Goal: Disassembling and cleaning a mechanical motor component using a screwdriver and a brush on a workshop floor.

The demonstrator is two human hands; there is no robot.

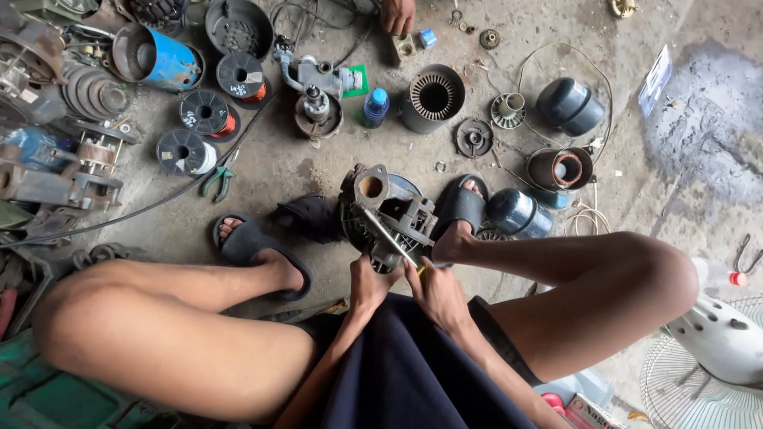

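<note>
- Lower centre of the frame: the seated person's left hand (pixel 367 284) is closed around the lower edge of a grey pump housing (pixel 387 213). The right hand (pixel 433 292) is closed on the handle of a screwdriver (pixel 388 237).
- The screwdriver's shaft slants up and left from the right hand, its tip against the housing body. The housing stands on the concrete floor (pixel 318 171) between the two sandalled feet, its round port facing up.
- Progress, as judged from this view: the housing looks whole, with covers and flanges in place. Whether any screw is out cannot be told.
- Right of centre: an open cylindrical casing (pixel 561 169) lies on its side with copper-coloured windings visible in its mouth. Beside it lie two closed dark blue-grey shells.
- Upper centre: a stator ring (pixel 433 97) stands mouth-up, with slotted inner wall and hollow core. A small blue-capped bottle (pixel 376 106) stands just left of it, next to a second pump assembly (pixel 318 99).
- Upper left: a blue drum casing (pixel 155 57) lies tipped, its interior dark. Three wire spools (pixel 205 111) lie near it.
- Top edge: another person's hand (pixel 397 14) rests by a small box-like part.
</note>
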